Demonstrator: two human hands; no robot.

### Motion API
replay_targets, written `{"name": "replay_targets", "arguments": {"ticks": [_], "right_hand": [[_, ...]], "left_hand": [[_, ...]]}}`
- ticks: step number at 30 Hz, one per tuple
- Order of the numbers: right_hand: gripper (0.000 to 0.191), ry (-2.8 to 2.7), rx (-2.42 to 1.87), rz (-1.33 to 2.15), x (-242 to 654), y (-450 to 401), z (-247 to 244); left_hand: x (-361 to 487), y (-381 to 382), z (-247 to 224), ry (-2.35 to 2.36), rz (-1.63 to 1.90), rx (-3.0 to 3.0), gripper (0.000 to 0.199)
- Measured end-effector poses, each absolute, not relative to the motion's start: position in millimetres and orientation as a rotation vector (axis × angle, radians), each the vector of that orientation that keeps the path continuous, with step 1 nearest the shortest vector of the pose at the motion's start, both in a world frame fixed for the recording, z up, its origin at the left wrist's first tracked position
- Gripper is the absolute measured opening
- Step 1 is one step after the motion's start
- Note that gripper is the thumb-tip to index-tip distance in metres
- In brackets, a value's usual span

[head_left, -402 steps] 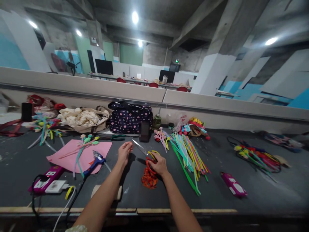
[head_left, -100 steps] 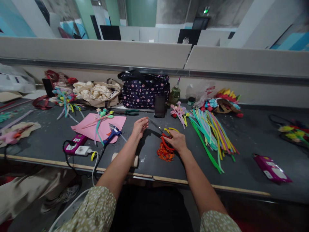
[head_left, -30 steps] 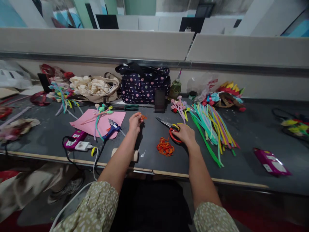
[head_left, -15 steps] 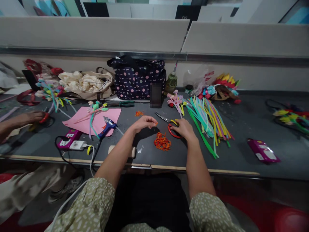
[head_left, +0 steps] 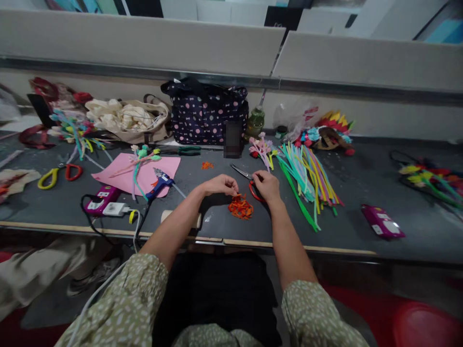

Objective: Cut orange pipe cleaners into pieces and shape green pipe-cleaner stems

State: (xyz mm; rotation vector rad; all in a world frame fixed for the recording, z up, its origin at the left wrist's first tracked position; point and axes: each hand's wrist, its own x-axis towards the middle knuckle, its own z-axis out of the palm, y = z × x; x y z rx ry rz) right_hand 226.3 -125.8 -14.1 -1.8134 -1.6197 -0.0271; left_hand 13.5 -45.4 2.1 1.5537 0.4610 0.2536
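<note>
mostly thin, bright orange scraps

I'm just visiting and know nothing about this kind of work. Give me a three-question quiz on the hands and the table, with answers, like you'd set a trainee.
1. Multiple choice: which tool is at the right hand?
A) the pliers
B) the scissors
C) the hammer

2. True or false: the glue gun lies partly on the pink paper.

3. Fill in the colour: the left hand is at a heap of ____ scraps.

Key: 1. B; 2. true; 3. orange.
</note>
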Motion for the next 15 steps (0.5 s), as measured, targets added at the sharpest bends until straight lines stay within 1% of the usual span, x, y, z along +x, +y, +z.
{"name": "replay_targets", "arguments": {"ticks": [5,9,12,15], "right_hand": [[0.025,-1.635,-1.811,-0.02,229.5,-122.9,-20.5],[0.024,-1.637,-1.683,0.086,230.3,-121.7,-21.4],[0.025,-1.607,-1.543,0.339,226.9,-121.9,-21.3],[0.03,-1.561,-1.447,0.747,218.6,-123.8,-18.7]], "left_hand": [[14.0,-40.7,-4.9,0.481,0.233,1.66,0.019],[9.2,-37.6,-3.9,0.496,0.122,1.742,0.019],[4.4,-38.2,0.1,0.474,0.01,1.776,0.017],[1.1,-39.0,3.3,0.453,-0.062,1.762,0.018]]}}
